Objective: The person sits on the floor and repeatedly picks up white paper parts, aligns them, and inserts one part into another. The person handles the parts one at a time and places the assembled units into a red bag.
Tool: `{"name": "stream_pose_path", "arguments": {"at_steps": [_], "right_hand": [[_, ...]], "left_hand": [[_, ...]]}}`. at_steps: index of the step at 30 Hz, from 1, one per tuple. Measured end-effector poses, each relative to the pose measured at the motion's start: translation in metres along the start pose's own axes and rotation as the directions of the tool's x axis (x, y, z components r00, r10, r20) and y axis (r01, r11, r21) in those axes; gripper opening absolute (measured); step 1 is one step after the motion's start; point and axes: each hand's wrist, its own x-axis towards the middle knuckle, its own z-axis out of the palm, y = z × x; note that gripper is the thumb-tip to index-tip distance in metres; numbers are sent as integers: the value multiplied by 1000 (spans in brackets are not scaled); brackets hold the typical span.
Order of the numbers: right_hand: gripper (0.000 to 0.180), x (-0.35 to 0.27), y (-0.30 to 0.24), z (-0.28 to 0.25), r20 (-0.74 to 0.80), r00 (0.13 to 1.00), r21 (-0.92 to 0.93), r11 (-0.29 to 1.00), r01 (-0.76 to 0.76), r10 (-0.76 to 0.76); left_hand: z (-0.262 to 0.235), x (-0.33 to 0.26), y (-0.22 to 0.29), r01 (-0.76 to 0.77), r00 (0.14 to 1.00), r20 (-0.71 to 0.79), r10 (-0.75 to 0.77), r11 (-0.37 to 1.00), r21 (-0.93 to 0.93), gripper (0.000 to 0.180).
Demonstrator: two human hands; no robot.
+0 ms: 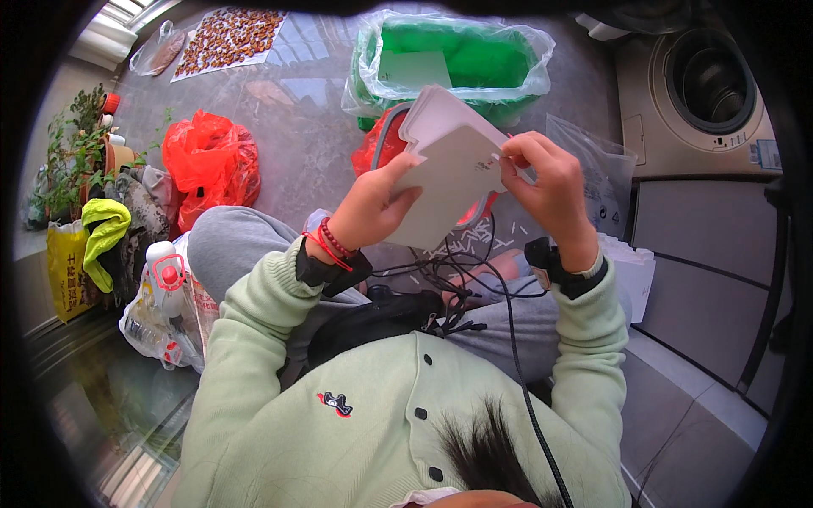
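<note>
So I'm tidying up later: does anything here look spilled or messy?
Yes: small white strips lie scattered on the grey floor beneath the white cards that both hands hold, like peeled-off scraps.

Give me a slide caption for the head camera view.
Both hands, left hand and right hand, hold white sheets.

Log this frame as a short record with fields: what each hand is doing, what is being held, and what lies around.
left hand: grips the lower left edge of the white sheets
right hand: pinches the sheets' right edge
sheets: a small stack, held above the lap
ahead: green bin with a clear liner
left: red bag, plants
right: washing machine
lap: black cables
</note>
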Motion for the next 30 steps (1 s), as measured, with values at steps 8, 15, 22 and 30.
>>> {"name": "stream_pose_path", "arguments": {"at_steps": [8,15,22,30], "right_hand": [[17,-4,4,3,98,991,158,982,-104,89],[19,-4,10,-2,118,989,104,989,-107,95],[19,-5,10,-7,35,971,49,970,-239,237],[11,-5,-15,12,184,939,305,891,-337,292]], "left_hand": [[-1,4,-1,-77,997,-25,79,995,65,29],[-2,2,-3,-101,994,-15,104,987,126,32],[-9,3,-13,75,988,-133,-77,997,-19,40],[-7,8,-7,150,975,-107,-195,931,-332,42]]}}
